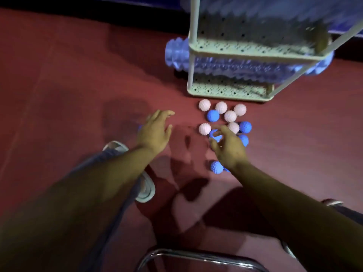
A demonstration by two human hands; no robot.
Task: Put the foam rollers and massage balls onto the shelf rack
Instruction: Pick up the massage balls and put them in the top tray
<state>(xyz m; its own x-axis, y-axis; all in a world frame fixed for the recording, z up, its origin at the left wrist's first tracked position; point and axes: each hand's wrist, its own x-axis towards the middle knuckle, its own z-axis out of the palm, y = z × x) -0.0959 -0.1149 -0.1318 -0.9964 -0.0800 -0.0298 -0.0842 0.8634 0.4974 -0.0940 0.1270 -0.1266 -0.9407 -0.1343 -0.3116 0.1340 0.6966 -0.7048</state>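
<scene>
Spiked rubbery massage balls (225,122) (light, grippy, we judge) suit a whole-palm grasp; our right hand (228,146) curls open over one, left hand (156,130) open, empty.

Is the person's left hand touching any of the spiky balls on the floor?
Apart. The head view shows bare red carpet between the left hand and the nearest pink ball.
</scene>
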